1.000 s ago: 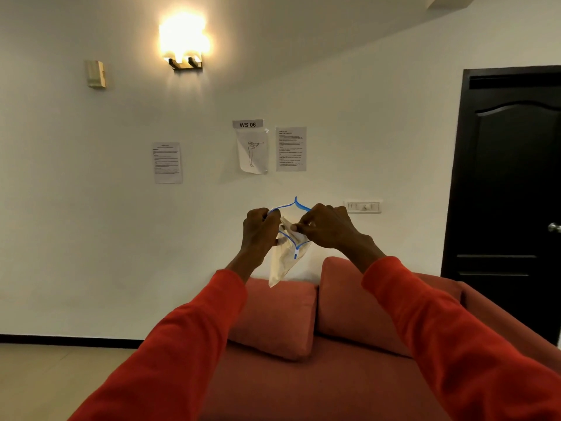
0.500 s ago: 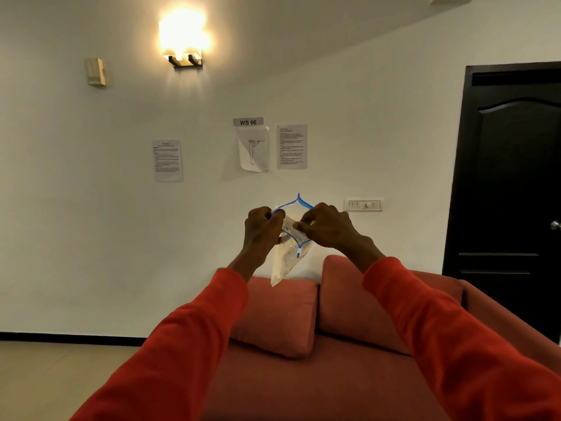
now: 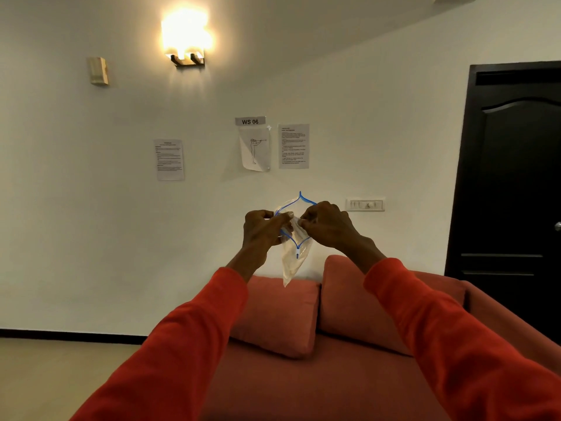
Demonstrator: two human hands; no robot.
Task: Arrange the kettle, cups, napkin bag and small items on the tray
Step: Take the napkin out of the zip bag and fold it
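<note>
Reaching out at arm's length over the sofa (image 3: 273, 375), we have both red sleeves (image 3: 188, 344) stretched forward so the work sits up at eye level, where the seal is easy to see. Our left hand (image 3: 261, 229) pinches one lip of the napkin bag (image 3: 296, 256) and our right hand (image 3: 326, 224) pinches the opposite lip, fingers curled in on the plastic, and the 2 grips draw the blue zip seal (image 3: 299, 197) apart into a diamond-shaped mouth. We judge this hold is meant to work the opening, either to reach the contents or to line the seal up for closing; which of the 2 we cannot tell. The clear pouch hangs slack below the hands, in mid-air above the 2 cushions (image 3: 279, 314), touching nothing else, and something pale seems to lie inside it. Kettle, cups, small items and tray are all out of view, so the arranging itself looks not yet begun for this bag. Beyond it stands the white wall (image 3: 91, 238) with its printed sheets (image 3: 293, 146), a switch plate (image 3: 365, 204), a lit wall lamp (image 3: 185, 41), and a dark door (image 3: 516, 192) at the right.
</note>
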